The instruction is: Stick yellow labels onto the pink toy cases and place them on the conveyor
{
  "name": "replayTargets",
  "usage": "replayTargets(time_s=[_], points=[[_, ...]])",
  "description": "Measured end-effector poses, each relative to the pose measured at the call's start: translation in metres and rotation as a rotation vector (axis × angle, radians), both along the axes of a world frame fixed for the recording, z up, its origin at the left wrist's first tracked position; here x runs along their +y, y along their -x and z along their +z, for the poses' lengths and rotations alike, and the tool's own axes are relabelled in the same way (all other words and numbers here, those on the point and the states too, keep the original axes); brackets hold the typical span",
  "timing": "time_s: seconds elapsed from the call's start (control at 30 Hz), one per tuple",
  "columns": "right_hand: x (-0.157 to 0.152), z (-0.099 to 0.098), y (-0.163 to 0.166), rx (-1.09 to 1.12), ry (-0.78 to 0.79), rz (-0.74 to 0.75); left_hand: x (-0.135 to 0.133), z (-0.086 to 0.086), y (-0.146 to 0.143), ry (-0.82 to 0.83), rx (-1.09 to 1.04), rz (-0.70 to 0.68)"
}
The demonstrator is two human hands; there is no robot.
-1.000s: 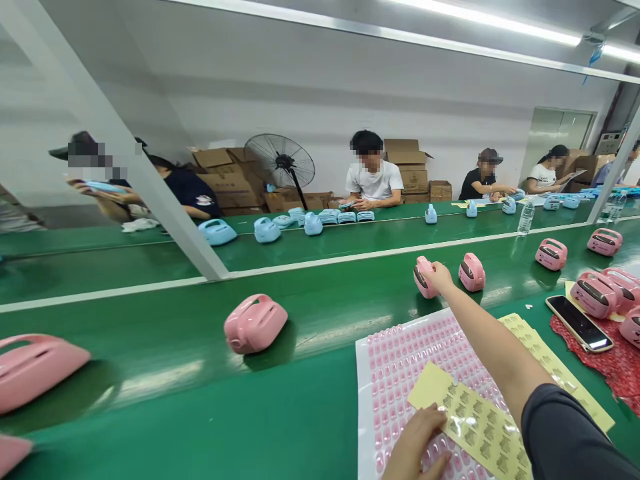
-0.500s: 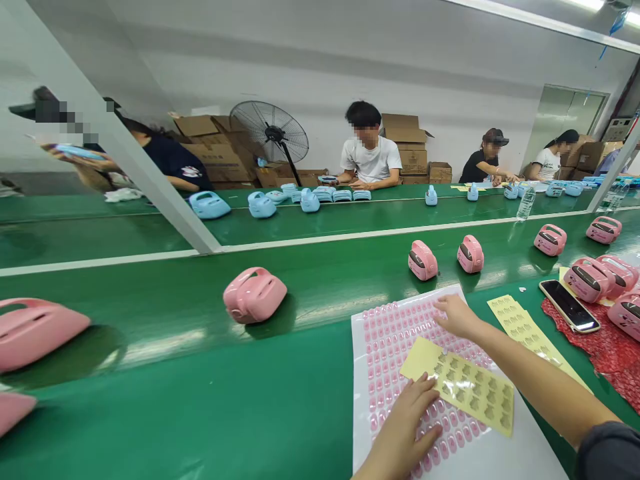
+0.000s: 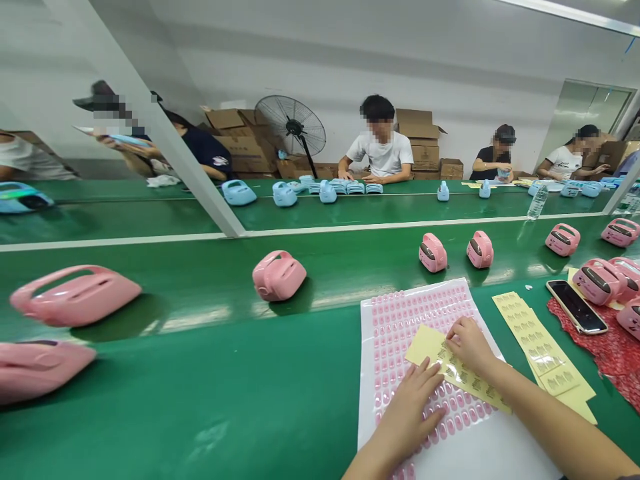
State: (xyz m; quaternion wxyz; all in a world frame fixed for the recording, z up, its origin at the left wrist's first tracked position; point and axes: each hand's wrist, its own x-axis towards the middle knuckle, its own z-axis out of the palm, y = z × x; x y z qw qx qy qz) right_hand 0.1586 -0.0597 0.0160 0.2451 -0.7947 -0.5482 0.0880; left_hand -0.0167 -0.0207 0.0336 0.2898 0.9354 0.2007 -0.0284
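A yellow sticker sheet [image 3: 477, 381] with rows of small dark-printed stickers lies slantwise over a larger white sheet [image 3: 367, 393] bearing rows of pink oval stickers [image 3: 387, 347]. My left hand [image 3: 407, 410] rests with its fingers apart, fingertips at the near-left edge of the yellow sheet. My right hand [image 3: 470, 343] is at the yellow sheet's upper part, thumb and fingers pinched together at its first row of stickers. Whatever may be between those fingertips is too small to make out. The right forearm hides part of both sheets.
More yellow sticker sheets [image 3: 537, 347], a phone [image 3: 575, 305] and a red wrap [image 3: 610, 350] lie to the right. Pink handled units [image 3: 280, 275] stand along the green belt [image 3: 345, 267]. A bottle [image 3: 537, 202] and blue units [image 3: 239, 192] are farther back, with co-workers [image 3: 383, 150] seated behind.
My right hand has moved from the pink sticker sheet's far part down onto the yellow sheet and closed into a pinch. My left hand stays at the yellow sheet. The view has turned left.
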Motion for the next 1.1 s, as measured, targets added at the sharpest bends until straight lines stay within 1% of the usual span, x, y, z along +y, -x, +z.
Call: replayTargets(time_s=[0.1,0.2,0.33,0.43,0.53,0.67,0.97,1.1], points=[[0.0,0.003,0.004,0.113,-0.006,-0.004,0.001,-0.002,0.001,0.013,-0.027,0.003],[0.003,0.005,0.0,0.23,-0.02,-0.038,0.001,-0.006,0.002,0.022,-0.085,0.004],[0.009,0.001,-0.011,0.25,-0.046,-0.124,0.001,-0.008,0.004,0.028,-0.119,0.005],[0.011,-0.007,-0.011,0.245,-0.059,-0.143,0.0,-0.007,0.004,0.038,-0.103,0.009],[0.01,-0.013,-0.005,0.219,-0.095,-0.12,-0.001,-0.006,0.004,0.046,-0.112,0.014],[0.007,-0.016,0.001,0.199,-0.139,-0.084,-0.001,-0.007,0.004,0.053,-0.115,0.02],[0.003,-0.016,-0.007,0.314,-0.172,-0.017,-0.002,-0.007,0.004,0.042,-0.102,0.025],[0.0,-0.014,-0.006,0.312,-0.177,0.071,-0.002,-0.005,0.004,0.043,-0.102,0.025]])
